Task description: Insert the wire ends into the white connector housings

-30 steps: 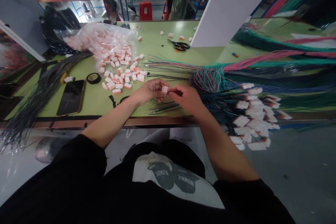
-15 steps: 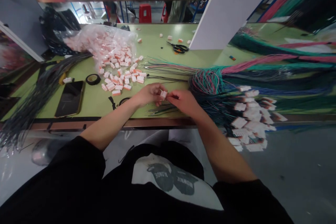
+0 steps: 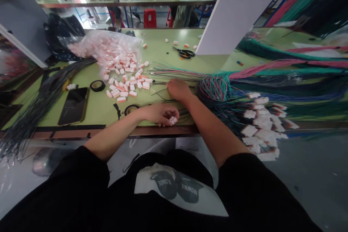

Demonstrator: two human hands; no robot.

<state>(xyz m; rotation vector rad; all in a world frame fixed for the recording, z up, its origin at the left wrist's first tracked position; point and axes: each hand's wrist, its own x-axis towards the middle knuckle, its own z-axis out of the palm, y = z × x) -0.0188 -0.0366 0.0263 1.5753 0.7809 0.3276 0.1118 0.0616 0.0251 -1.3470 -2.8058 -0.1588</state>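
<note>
Close to the table's front edge, my left hand [image 3: 160, 114] is closed around a white and orange connector housing [image 3: 173, 120]. Farther forward, my right hand [image 3: 178, 89] rests over the loose ends of dark wires [image 3: 161, 83]. Its fingers are bent down and mostly hidden, so what they pinch cannot be made out. To its right lies a looped bundle of green, pink and dark wires [image 3: 214, 86]. A pile of similar connector housings [image 3: 127, 84] spreads out left of my hands, spilling from a clear plastic bag [image 3: 108, 45].
Black-handled scissors [image 3: 185, 53] lie toward the back, near a white upright panel [image 3: 220, 18]. On the left are a phone [image 3: 73, 106], a roll of black tape [image 3: 97, 84] and grey wires [image 3: 51, 90]. Finished-looking wired connectors [image 3: 262, 127] hang over the right front edge.
My hands have separated. The left has come down toward the table edge with the connector housing; the right has let go of that area and reached forward over the wire ends.
</note>
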